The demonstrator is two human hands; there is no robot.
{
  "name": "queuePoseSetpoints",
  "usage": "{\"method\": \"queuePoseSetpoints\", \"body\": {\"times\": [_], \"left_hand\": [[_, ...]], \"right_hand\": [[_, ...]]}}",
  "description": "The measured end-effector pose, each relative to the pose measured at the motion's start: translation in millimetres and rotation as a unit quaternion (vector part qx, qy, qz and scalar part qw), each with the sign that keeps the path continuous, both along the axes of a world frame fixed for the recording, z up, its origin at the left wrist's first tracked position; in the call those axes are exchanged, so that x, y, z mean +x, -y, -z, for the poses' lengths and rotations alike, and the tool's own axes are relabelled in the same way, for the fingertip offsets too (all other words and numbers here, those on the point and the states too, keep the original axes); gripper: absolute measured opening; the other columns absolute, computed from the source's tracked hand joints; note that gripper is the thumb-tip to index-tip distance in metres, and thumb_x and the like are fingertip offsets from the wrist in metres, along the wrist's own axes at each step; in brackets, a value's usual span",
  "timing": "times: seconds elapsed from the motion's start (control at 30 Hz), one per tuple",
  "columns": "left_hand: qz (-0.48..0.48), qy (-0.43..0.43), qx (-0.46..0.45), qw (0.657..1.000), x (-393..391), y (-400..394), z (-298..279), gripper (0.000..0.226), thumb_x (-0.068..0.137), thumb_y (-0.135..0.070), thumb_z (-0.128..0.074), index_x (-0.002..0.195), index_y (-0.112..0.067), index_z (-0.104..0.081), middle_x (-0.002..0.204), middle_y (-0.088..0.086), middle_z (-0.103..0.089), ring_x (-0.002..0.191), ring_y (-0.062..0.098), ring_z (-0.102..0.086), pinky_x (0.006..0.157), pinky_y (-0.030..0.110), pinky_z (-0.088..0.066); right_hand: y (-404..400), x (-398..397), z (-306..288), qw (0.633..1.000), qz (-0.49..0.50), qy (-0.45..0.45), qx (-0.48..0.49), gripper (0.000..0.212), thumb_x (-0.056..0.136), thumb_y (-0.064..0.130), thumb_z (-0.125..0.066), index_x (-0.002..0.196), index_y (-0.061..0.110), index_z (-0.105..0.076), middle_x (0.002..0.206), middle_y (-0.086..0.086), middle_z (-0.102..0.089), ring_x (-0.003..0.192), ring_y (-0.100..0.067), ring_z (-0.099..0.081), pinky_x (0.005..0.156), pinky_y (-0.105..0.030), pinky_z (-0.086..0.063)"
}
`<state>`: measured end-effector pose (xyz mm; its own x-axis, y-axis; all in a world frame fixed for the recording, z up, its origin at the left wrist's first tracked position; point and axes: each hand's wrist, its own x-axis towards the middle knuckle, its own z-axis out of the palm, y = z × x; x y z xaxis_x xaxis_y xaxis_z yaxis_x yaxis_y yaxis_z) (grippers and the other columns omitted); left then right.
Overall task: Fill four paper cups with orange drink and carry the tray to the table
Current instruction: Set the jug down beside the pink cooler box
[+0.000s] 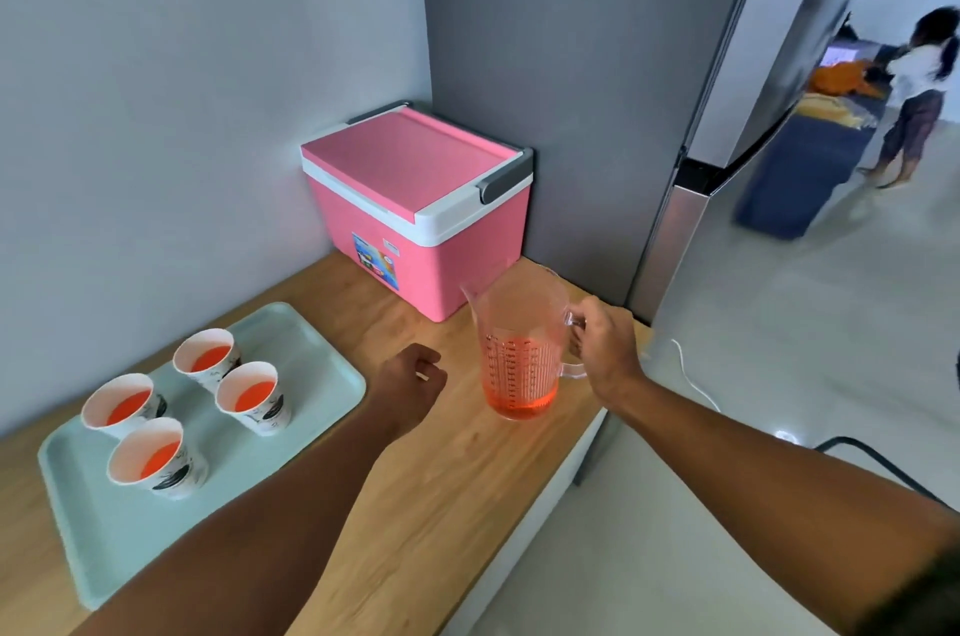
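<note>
Your right hand (pixel 605 355) is wrapped around the handle of the clear measuring jug (pixel 522 349), fingers curled shut on it; the jug stands upright on the wooden counter (pixel 441 479), about a third full of orange drink, close to the counter's front edge on your right. Your left hand (pixel 410 388) hovers over bare wood between jug and tray, fingers loosely curled in, pinching nothing. The pale green tray (pixel 322 375) lies to the left near the wall, with four paper cups (pixel 208 360) standing on it in a cluster, each holding orange drink (levels look roughly alike). The tray's near-right stretch is bare. Behind the jug, a pink cooler box (pixel 415 209) sits in the corner against the grey fridge (pixel 571 90). Right of the counter the floor is open; a white cable (pixel 691 375) trails there.
</note>
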<state>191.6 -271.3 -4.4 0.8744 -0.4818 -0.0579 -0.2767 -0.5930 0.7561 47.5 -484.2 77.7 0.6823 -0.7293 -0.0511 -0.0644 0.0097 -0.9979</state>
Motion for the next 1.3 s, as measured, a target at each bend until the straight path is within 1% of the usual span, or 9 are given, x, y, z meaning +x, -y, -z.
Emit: {"method": "queuePoseSetpoints", "body": {"times": [0.13, 0.23, 0.37, 0.53, 0.73, 0.87, 1.0, 1.1, 1.3], "left_hand": [[0.008, -0.016, -0.005, 1.0, 17, 29, 2, 0.018, 0.091, -0.024, -0.062, 0.109, -0.023, -0.067, 0.097, -0.007, -0.068, 0.084, 0.011, -0.065, 0.064, 0.016, -0.043], [0.019, -0.023, -0.012, 0.999, 26, 44, 5, 0.02, 0.091, -0.023, -0.061, 0.11, -0.021, -0.068, 0.098, -0.005, -0.069, 0.085, 0.014, -0.065, 0.067, 0.02, -0.046], [0.009, -0.024, -0.014, 1.0, 38, 61, 10, 0.019, 0.09, -0.022, -0.062, 0.108, -0.021, -0.068, 0.094, -0.006, -0.069, 0.082, 0.015, -0.065, 0.068, 0.022, -0.046], [-0.027, -0.018, -0.008, 0.999, 46, 78, 17, 0.02, 0.089, -0.021, -0.065, 0.108, -0.018, -0.069, 0.091, -0.007, -0.07, 0.08, 0.017, -0.067, 0.07, 0.025, -0.047], [-0.113, -0.001, -0.016, 0.993, 40, 102, 14, 0.02, 0.088, -0.019, -0.065, 0.107, -0.016, -0.071, 0.092, -0.004, -0.07, 0.082, 0.016, -0.067, 0.071, 0.024, -0.047], [-0.164, -0.001, -0.012, 0.986, 32, 117, 11, 0.021, 0.089, -0.021, -0.065, 0.109, -0.016, -0.069, 0.094, -0.005, -0.069, 0.084, 0.014, -0.065, 0.062, 0.01, -0.042], [-0.219, 0.01, -0.011, 0.976, 25, 128, 12, 0.021, 0.089, -0.021, -0.066, 0.109, -0.015, -0.069, 0.092, -0.007, -0.068, 0.082, 0.01, -0.065, 0.064, 0.011, -0.042], [-0.249, 0.003, -0.006, 0.969, 18, 135, 15, 0.023, 0.089, -0.023, -0.066, 0.11, -0.015, -0.07, 0.092, -0.008, -0.069, 0.083, 0.01, -0.066, 0.067, 0.017, -0.045], [-0.289, 0.002, 0.005, 0.957, 8, 140, 18, 0.022, 0.09, -0.023, -0.066, 0.11, -0.016, -0.069, 0.094, -0.009, -0.067, 0.082, 0.005, -0.063, 0.062, 0.007, -0.038]], "right_hand": [[27, 15, -1, 0.999, 0.03, 0.008, -0.025, 0.037, 0.094, 0.017, -0.048, 0.058, 0.008, -0.047, 0.056, -0.009, -0.035, 0.05, -0.016, -0.034, 0.049, -0.029, -0.032], [45, 26, 1, 0.998, 0.043, -0.005, -0.048, 0.044, 0.1, 0.012, -0.047, 0.057, 0.007, -0.052, 0.053, -0.008, -0.042, 0.05, -0.015, -0.041, 0.049, -0.029, -0.038], [66, 42, 1, 0.999, 0.028, 0.0, -0.028, 0.062, 0.099, 0.008, -0.047, 0.04, 0.024, -0.05, 0.044, 0.005, -0.042, 0.043, -0.008, -0.041, 0.045, -0.025, -0.038], [94, 71, 2, 0.999, -0.019, 0.015, -0.025, 0.033, 0.08, 0.023, -0.051, 0.054, 0.003, -0.046, 0.058, -0.014, -0.034, 0.053, -0.024, -0.031, 0.052, -0.034, -0.029], [129, 109, 11, 0.994, -0.099, -0.013, -0.049, 0.035, 0.077, 0.027, -0.052, 0.046, 0.013, -0.045, 0.046, -0.008, -0.035, 0.049, -0.021, -0.035, 0.055, -0.036, -0.031], [143, 135, 12, 0.988, -0.151, -0.007, -0.008, 0.033, 0.074, 0.027, -0.053, 0.042, 0.019, -0.047, 0.044, -0.003, -0.035, 0.045, -0.02, -0.033, 0.048, -0.03, -0.026], [152, 155, 19, 0.979, -0.202, -0.002, -0.005, 0.03, 0.072, 0.028, -0.054, 0.055, 0.004, -0.051, 0.052, -0.011, -0.039, 0.051, -0.021, -0.035, 0.048, -0.029, -0.027], [156, 164, 27, 0.976, -0.219, -0.003, -0.004, 0.032, 0.078, 0.023, -0.056, 0.05, 0.009, -0.05, 0.047, -0.009, -0.043, 0.046, -0.019, -0.038, 0.049, -0.03, -0.03], [157, 179, 37, 0.964, -0.266, -0.017, 0.012, 0.029, 0.073, 0.027, -0.055, 0.057, 0.003, -0.051, 0.058, -0.015, -0.038, 0.049, -0.02, -0.035, 0.053, -0.038, -0.04]]}}
